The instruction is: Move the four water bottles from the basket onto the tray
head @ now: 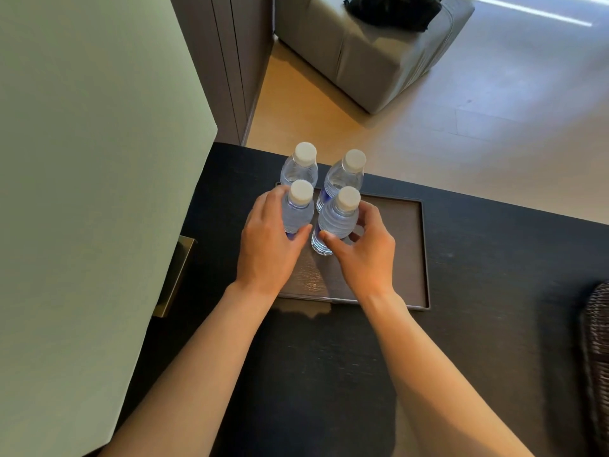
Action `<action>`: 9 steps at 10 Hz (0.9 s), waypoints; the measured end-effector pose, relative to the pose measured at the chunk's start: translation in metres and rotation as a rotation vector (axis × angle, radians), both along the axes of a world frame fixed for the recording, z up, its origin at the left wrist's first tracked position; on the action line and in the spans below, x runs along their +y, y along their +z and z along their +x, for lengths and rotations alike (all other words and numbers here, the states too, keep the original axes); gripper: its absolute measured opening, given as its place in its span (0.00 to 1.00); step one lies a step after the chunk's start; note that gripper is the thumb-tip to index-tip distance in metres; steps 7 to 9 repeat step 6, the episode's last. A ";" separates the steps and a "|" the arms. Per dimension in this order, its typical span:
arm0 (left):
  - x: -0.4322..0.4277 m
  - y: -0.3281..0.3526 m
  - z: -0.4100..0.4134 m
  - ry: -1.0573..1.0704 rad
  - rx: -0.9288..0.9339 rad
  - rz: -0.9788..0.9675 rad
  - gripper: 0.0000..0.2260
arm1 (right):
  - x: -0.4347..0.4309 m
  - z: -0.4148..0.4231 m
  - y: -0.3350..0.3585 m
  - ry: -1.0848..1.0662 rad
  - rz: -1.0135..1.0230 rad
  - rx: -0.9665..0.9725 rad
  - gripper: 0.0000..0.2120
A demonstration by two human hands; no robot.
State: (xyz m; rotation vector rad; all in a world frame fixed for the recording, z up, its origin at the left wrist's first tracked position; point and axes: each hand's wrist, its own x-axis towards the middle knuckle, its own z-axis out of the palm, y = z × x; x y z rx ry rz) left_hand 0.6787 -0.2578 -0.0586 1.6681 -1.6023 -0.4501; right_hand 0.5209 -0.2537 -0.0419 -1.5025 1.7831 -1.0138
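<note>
Brown rectangular tray (pixel 405 255) on dark wood-grain table (pixel 478 275). Four clear plastic water bottles with white caps (pixel 324 189) upright on tray's far-left part, clustered two by two. Left hand (pixel 268 245) wrapped around near-left bottle (pixel 296 212). Right hand (pixel 365 252) curled around near-right bottle (pixel 337 221), thumb against lower body. Dark woven basket (pixel 596 357) at right edge, well apart from tray.

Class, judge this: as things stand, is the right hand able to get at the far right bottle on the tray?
Probably yes. The right hand grips the near right bottle, which stands before the far right bottle, but its cap stays exposed from above.
</note>
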 end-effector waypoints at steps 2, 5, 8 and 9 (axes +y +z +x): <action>0.001 -0.003 -0.002 0.005 0.006 0.000 0.33 | 0.002 0.002 -0.002 -0.015 -0.012 0.024 0.31; 0.006 0.001 -0.003 0.009 0.043 0.007 0.37 | 0.009 0.003 -0.002 -0.001 0.013 0.023 0.35; 0.015 0.005 -0.001 0.081 0.036 0.050 0.38 | 0.019 0.002 0.001 -0.037 0.079 0.051 0.39; 0.015 0.005 -0.001 0.081 0.036 0.050 0.38 | 0.019 0.002 0.001 -0.037 0.079 0.051 0.39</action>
